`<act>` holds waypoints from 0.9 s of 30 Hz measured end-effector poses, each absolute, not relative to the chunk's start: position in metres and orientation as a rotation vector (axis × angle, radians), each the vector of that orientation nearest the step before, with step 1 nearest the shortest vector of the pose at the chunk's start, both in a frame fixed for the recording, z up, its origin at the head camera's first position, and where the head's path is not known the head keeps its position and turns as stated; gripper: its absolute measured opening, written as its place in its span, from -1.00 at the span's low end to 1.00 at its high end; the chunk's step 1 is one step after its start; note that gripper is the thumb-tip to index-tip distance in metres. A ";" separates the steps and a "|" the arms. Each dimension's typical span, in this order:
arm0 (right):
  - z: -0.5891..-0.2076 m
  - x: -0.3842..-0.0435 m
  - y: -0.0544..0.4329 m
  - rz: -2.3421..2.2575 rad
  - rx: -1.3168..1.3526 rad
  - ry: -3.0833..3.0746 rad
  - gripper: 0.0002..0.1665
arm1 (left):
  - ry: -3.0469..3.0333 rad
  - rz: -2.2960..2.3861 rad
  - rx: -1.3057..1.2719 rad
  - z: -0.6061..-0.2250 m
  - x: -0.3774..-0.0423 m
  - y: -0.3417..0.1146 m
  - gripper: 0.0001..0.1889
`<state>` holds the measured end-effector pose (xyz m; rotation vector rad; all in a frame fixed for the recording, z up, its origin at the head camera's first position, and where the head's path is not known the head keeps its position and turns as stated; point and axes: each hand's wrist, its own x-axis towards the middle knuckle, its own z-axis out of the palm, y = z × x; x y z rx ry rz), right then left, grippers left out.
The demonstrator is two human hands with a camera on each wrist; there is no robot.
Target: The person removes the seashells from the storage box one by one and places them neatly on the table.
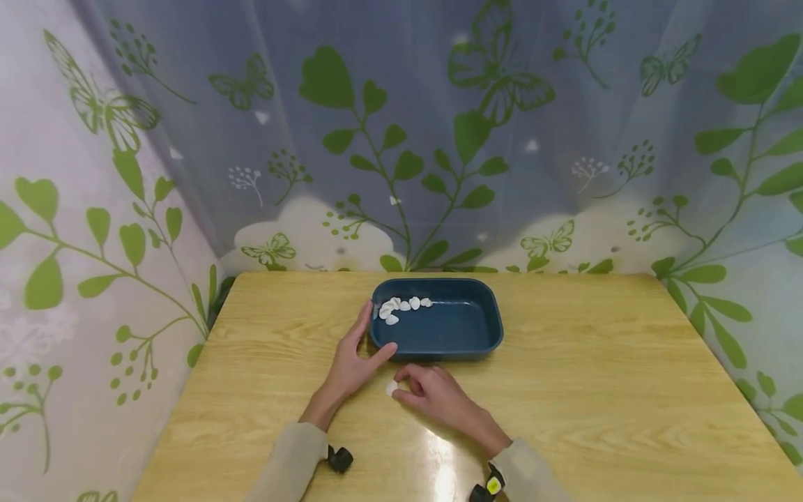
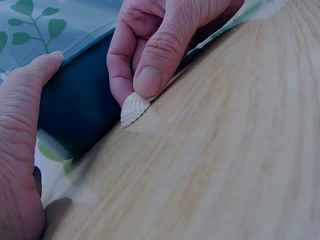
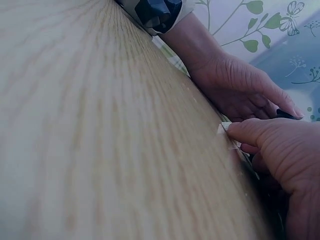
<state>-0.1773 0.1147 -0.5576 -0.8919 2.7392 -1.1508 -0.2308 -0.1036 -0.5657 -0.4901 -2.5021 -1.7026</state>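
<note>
A dark blue rectangular tray (image 1: 439, 341) sits on the wooden table, with several small white shells (image 1: 404, 305) clustered in its far left part. My left hand (image 1: 348, 365) holds the tray's near left corner, its thumb over the front rim and the fingers along the left side. Just in front of the tray, my right hand (image 1: 438, 396) pinches a white ribbed shell (image 2: 134, 110) between thumb and index finger. The shell's lower edge is right at the tabletop. In the right wrist view, the shell (image 3: 224, 127) is partly covered by the thumb.
The light wooden table (image 1: 596, 362) extends to both sides of the tray. Behind it hangs a curtain (image 1: 401, 139) printed with green leaves and butterflies, and a similar pale one stands along the left. Each wrist wears a small black device (image 1: 341, 459) near the sleeve.
</note>
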 end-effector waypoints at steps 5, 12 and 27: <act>-0.551 -0.177 0.115 -1.151 -0.913 2.699 -0.77 | -2.490 -1.696 -0.487 -0.567 -0.232 -0.104 0.02; -0.528 -0.172 0.115 -1.157 -0.989 2.654 -0.87 | -2.501 -1.692 -0.492 -0.568 -0.233 -0.104 0.02; -0.490 -0.180 0.130 -1.324 -1.039 2.875 -0.90 | -2.482 -1.706 -0.511 -0.569 -0.233 -0.103 0.02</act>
